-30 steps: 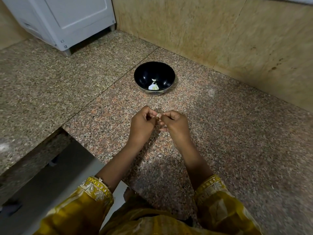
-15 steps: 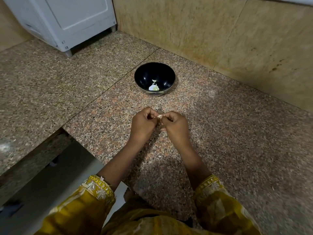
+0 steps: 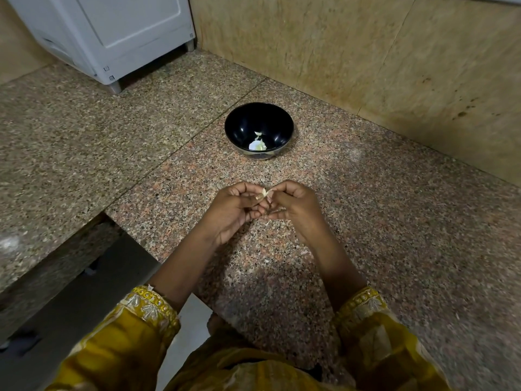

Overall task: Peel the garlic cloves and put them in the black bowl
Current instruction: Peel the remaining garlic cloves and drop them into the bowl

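A black bowl sits on the granite counter beyond my hands, with pale peeled garlic pieces at its bottom. Between the bowl and my body, my left hand and my right hand meet fingertip to fingertip over the counter. Together they pinch one small garlic clove, whose pale papery skin sticks up between the thumbs. Most of the clove is hidden by the curled fingers.
A white appliance stands on feet at the back left of the counter. A beige stone wall runs behind the bowl. The counter's edge drops to a grey floor at the lower left. Small skin flakes lie near my hands.
Both hands stay together in front of the bowl. My fingers have shifted slightly on the clove, and a bit more pale skin now shows between the thumbs.
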